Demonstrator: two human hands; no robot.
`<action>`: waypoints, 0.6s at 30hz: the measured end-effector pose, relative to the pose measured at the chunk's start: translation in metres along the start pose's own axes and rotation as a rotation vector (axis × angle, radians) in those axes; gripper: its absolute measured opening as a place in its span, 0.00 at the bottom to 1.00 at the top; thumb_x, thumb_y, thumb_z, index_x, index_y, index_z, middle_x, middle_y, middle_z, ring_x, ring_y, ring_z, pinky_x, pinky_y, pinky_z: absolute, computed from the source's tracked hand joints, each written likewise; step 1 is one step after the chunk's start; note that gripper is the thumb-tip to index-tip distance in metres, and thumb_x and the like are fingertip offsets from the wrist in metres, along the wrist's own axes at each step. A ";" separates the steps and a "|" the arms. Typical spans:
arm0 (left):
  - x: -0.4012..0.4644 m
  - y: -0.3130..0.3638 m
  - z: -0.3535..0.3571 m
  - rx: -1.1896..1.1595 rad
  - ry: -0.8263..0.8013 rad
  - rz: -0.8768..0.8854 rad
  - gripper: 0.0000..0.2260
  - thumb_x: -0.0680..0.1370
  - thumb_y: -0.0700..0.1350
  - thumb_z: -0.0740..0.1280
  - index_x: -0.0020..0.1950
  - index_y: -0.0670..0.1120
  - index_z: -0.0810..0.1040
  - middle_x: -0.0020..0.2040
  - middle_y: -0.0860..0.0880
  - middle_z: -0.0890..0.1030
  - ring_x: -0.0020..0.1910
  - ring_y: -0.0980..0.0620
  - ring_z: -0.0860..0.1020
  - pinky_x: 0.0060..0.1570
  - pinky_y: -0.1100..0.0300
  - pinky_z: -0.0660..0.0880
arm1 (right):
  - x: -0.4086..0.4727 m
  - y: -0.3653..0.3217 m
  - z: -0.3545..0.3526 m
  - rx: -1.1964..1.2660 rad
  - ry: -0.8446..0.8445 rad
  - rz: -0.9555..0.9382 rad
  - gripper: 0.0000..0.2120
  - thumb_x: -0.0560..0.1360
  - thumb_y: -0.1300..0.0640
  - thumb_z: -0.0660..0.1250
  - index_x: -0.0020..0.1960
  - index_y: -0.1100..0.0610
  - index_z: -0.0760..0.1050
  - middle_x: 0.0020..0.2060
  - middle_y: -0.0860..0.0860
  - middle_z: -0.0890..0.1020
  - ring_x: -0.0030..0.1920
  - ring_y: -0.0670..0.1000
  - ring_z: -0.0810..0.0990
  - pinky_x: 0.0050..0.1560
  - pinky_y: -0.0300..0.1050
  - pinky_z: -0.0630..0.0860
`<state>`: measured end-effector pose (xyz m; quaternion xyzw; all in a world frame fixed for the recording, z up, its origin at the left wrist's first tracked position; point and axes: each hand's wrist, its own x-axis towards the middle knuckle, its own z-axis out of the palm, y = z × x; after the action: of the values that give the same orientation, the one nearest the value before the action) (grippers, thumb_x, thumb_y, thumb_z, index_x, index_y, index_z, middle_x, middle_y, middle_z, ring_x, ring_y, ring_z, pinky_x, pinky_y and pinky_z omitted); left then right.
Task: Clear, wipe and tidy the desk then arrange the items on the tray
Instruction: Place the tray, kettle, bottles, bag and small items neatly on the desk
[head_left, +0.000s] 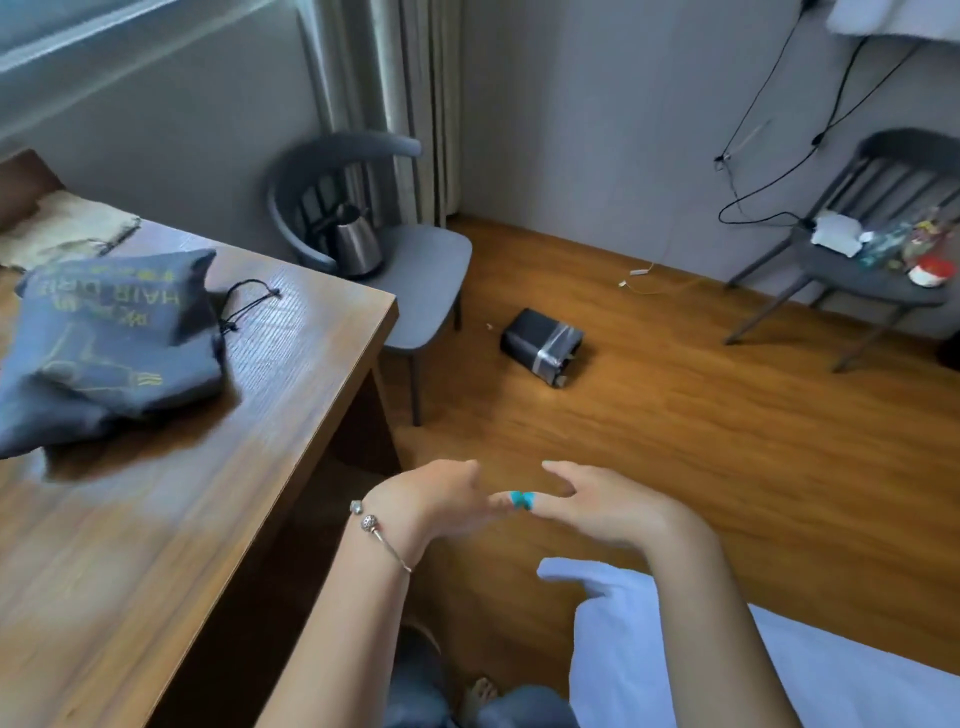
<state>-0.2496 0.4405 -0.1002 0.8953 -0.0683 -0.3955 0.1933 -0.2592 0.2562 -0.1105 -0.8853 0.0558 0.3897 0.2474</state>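
Turquoise, a small object (521, 499) sits low in the frame's centre, pinched between the fingertips of the left hand (441, 501) and right hand (602, 506). Left, a grey drawstring bag (111, 343) lies on the wooden desk (171, 499). Farther, a kettle (356, 244) stands on a grey chair (415, 270).

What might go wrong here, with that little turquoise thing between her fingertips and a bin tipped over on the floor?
1. The small turquoise object is held only by the fingertips of the left hand and right hand, out over the floor; a slip could drop it there.
2. The black bin lies on its side in the walkway, a likely trip hazard.
3. The kettle sits on a chair seat beside the desk; a bump could knock it off.
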 end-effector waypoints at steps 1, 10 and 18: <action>0.014 0.003 -0.011 -0.011 0.004 0.005 0.31 0.79 0.64 0.58 0.76 0.48 0.61 0.71 0.48 0.70 0.67 0.49 0.71 0.59 0.57 0.71 | 0.012 0.000 -0.010 0.004 -0.010 0.002 0.34 0.77 0.36 0.61 0.78 0.45 0.55 0.76 0.48 0.63 0.72 0.50 0.66 0.66 0.46 0.67; 0.178 0.023 -0.158 -0.015 0.018 0.059 0.32 0.79 0.64 0.57 0.77 0.48 0.59 0.74 0.48 0.68 0.70 0.48 0.68 0.63 0.56 0.68 | 0.161 -0.041 -0.149 -0.079 0.062 0.031 0.35 0.77 0.37 0.61 0.79 0.48 0.55 0.76 0.50 0.63 0.73 0.52 0.65 0.68 0.47 0.66; 0.296 0.004 -0.284 -0.060 0.155 -0.050 0.31 0.78 0.66 0.55 0.75 0.49 0.62 0.72 0.48 0.69 0.69 0.47 0.70 0.63 0.54 0.69 | 0.277 -0.099 -0.270 -0.043 0.029 -0.026 0.34 0.76 0.36 0.61 0.78 0.45 0.56 0.76 0.48 0.64 0.73 0.51 0.65 0.69 0.49 0.67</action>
<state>0.1597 0.4386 -0.1267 0.9186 -0.0187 -0.3314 0.2146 0.1397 0.2386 -0.1158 -0.8966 0.0396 0.3749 0.2325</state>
